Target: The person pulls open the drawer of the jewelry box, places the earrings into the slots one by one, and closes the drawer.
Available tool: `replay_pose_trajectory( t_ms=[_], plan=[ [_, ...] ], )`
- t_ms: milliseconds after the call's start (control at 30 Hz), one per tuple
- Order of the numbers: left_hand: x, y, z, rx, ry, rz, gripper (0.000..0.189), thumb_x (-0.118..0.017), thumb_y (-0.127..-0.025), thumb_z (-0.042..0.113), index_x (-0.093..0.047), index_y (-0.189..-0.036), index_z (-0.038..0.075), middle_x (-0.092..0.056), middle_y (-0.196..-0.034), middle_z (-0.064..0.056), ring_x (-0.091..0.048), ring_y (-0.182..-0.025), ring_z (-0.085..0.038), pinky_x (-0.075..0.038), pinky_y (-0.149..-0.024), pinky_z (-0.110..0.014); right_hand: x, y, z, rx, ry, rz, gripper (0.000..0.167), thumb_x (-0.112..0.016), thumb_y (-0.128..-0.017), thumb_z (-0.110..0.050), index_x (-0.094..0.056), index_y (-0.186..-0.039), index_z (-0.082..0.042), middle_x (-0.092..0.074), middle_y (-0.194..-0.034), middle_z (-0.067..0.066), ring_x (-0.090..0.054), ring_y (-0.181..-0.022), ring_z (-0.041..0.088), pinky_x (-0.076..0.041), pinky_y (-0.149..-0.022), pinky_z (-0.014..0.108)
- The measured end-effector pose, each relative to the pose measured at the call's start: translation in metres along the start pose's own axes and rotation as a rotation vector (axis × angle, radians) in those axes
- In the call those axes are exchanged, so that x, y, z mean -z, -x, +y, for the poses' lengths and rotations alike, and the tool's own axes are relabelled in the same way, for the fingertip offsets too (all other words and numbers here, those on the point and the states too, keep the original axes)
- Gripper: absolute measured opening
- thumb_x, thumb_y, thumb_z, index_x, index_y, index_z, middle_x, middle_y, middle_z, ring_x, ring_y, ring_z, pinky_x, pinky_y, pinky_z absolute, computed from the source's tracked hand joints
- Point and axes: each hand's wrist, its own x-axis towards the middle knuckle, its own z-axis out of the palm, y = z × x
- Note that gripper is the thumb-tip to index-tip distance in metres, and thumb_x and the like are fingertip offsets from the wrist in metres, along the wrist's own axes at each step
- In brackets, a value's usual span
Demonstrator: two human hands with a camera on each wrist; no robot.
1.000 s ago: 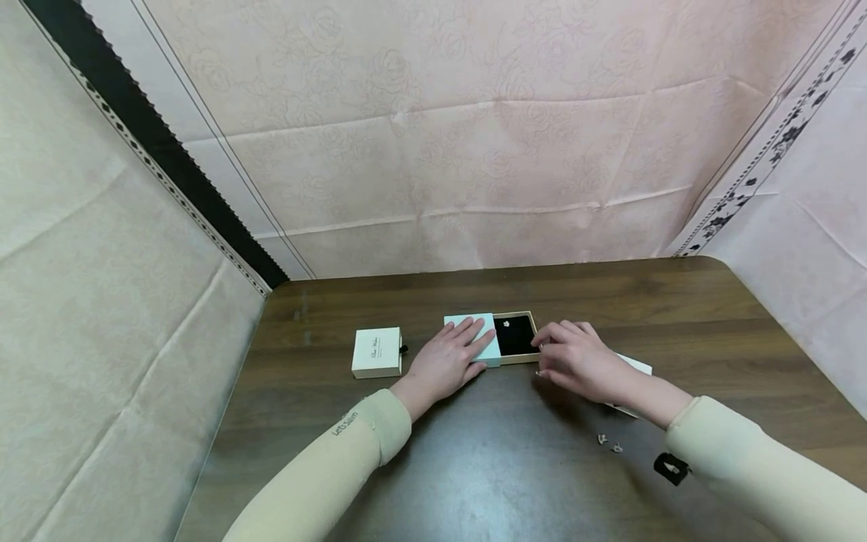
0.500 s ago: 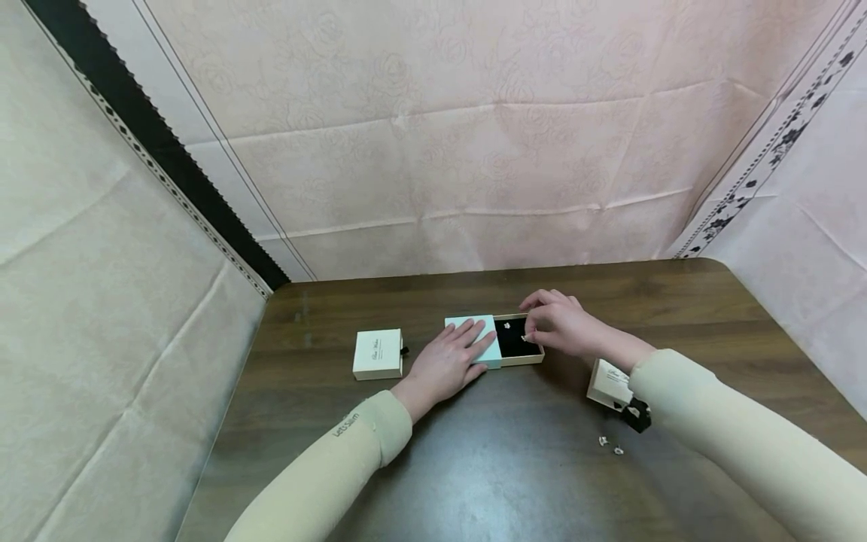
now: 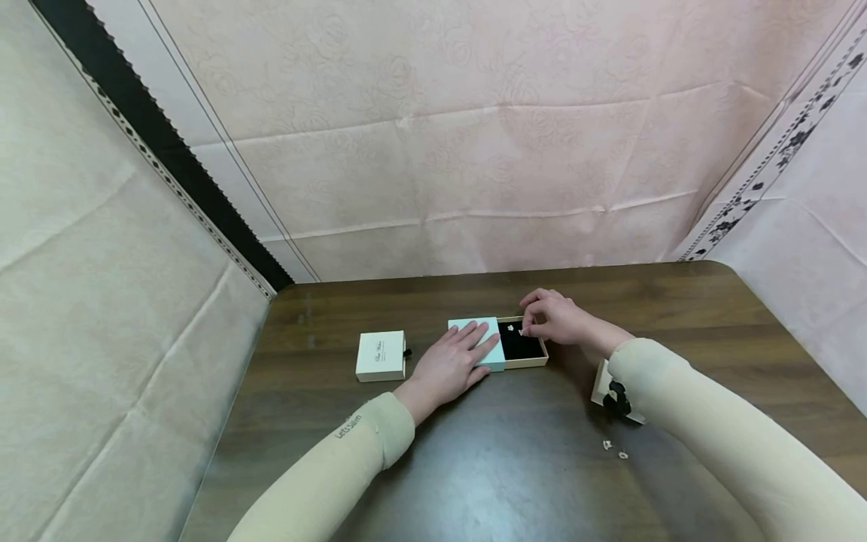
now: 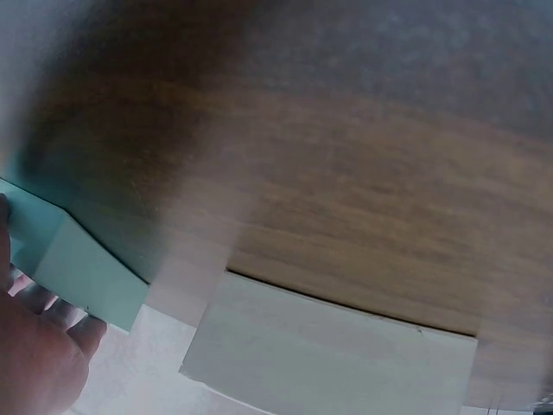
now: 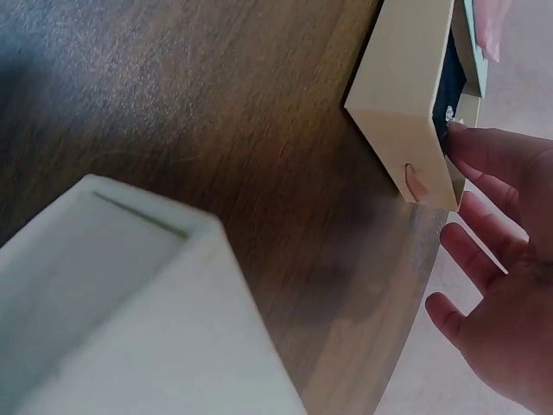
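Note:
My left hand (image 3: 450, 357) lies flat with spread fingers on the light blue sleeve (image 3: 485, 323) of a small jewellery box. The cream drawer (image 3: 531, 363) sticks out to the right and holds a black pad (image 3: 520, 349). One small silvery stud earring (image 3: 511, 327) sits on the pad. Over the drawer's right part, my right hand (image 3: 558, 322) pinches another tiny stud earring (image 3: 521, 332) between thumb and index finger, right at the pad. The right wrist view shows the thumb tip (image 5: 460, 138) at the drawer's rim, beside a shiny stud.
A white lidded box (image 3: 381, 355) with a black tab stands left of the left hand. Another white box (image 3: 600, 385) with a black ribbon (image 3: 616, 399) is partly hidden under the right forearm. Two small silvery earrings (image 3: 606, 445) lie on the wooden table (image 3: 474, 467) nearer the front.
My right hand has moved from the drawer's right end up over the black pad, bringing the small earring to it. The drawer has slid slightly further out. The left hand stays on the sleeve.

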Motion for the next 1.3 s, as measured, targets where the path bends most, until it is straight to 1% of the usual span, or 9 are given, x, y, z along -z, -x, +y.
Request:
replay_pose_trajectory(
  t_ms=[267,433,600,800,1000,1033,1133,1233,1300],
  plan=[
    [0.0,-0.001,0.0,0.002,0.006,0.0,0.062,-0.053,-0.112,0.046,-0.04,-0.168,0.022,-0.038,-0.172,-0.009,-0.038,-0.158,-0.025,-0.035,-0.126,-0.046,-0.001,-0.003,0.001,-0.006,-0.041,-0.025,0.019,-0.073,-0.101,-0.009,-0.075,-0.084,-0.018,-0.057,-0.144,0.026,-0.045,-0.135,0.054,-0.021,-0.108,0.089],
    [-0.001,-0.001,0.0,0.008,0.015,-0.021,0.062,-0.052,-0.113,0.047,-0.037,-0.168,0.023,-0.035,-0.173,-0.008,-0.036,-0.159,-0.024,-0.033,-0.127,-0.045,-0.002,-0.005,0.004,0.014,-0.07,-0.025,0.019,-0.072,-0.1,-0.005,-0.075,-0.084,-0.015,-0.055,-0.145,0.03,-0.043,-0.137,0.056,-0.031,-0.112,0.078],
    [0.0,-0.001,0.0,0.01,0.018,-0.021,0.062,-0.052,-0.113,0.046,-0.037,-0.168,0.023,-0.035,-0.173,-0.008,-0.035,-0.159,-0.024,-0.033,-0.128,-0.045,-0.003,-0.006,0.008,0.025,-0.117,-0.024,0.017,-0.071,-0.101,-0.003,-0.075,-0.085,-0.011,-0.053,-0.145,0.034,-0.043,-0.137,0.058,-0.048,-0.104,0.067],
    [0.0,-0.001,0.0,0.009,0.023,-0.017,0.062,-0.052,-0.113,0.046,-0.038,-0.168,0.023,-0.036,-0.172,-0.008,-0.036,-0.159,-0.024,-0.033,-0.127,-0.045,-0.004,-0.009,0.012,0.041,-0.133,-0.013,0.018,-0.071,-0.101,-0.003,-0.076,-0.086,-0.01,-0.053,-0.144,0.036,-0.045,-0.138,0.057,-0.045,-0.106,0.068],
    [0.002,0.0,0.0,0.003,0.025,-0.003,0.061,-0.054,-0.112,0.045,-0.04,-0.167,0.022,-0.037,-0.172,-0.009,-0.037,-0.158,-0.026,-0.035,-0.127,-0.046,-0.003,-0.007,0.008,0.013,-0.174,-0.028,0.015,-0.071,-0.102,-0.006,-0.076,-0.088,-0.008,-0.051,-0.146,0.035,-0.044,-0.137,0.057,-0.061,-0.081,0.049],
    [0.002,0.0,0.0,0.002,0.028,-0.004,0.061,-0.054,-0.112,0.045,-0.04,-0.167,0.022,-0.037,-0.172,-0.009,-0.037,-0.158,-0.026,-0.034,-0.127,-0.046,-0.003,-0.006,0.007,0.01,-0.178,-0.028,0.015,-0.072,-0.102,-0.007,-0.076,-0.088,-0.008,-0.051,-0.147,0.035,-0.044,-0.137,0.057,-0.061,-0.081,0.049],
    [0.002,0.0,0.0,-0.001,0.033,0.0,0.061,-0.055,-0.112,0.045,-0.041,-0.167,0.021,-0.038,-0.171,-0.009,-0.038,-0.158,-0.026,-0.035,-0.126,-0.047,-0.005,-0.006,0.006,0.009,-0.173,-0.021,0.015,-0.071,-0.102,-0.006,-0.076,-0.088,-0.009,-0.051,-0.147,0.034,-0.044,-0.138,0.056,-0.054,-0.096,0.059],
    [0.002,0.0,0.0,-0.002,0.033,0.003,0.061,-0.055,-0.112,0.045,-0.042,-0.167,0.021,-0.038,-0.171,-0.01,-0.038,-0.157,-0.026,-0.035,-0.126,-0.047,-0.006,-0.006,0.005,0.016,-0.157,-0.001,0.017,-0.07,-0.102,-0.005,-0.076,-0.087,-0.009,-0.053,-0.146,0.034,-0.044,-0.138,0.056,-0.039,-0.11,0.07],
    [0.001,0.0,0.0,-0.003,0.031,0.003,0.061,-0.055,-0.112,0.045,-0.041,-0.167,0.021,-0.038,-0.171,-0.01,-0.038,-0.157,-0.026,-0.035,-0.126,-0.047,-0.007,-0.005,0.005,0.015,-0.155,0.01,0.018,-0.07,-0.102,-0.004,-0.076,-0.087,-0.009,-0.053,-0.146,0.034,-0.044,-0.138,0.056,-0.035,-0.112,0.072]
  ],
)
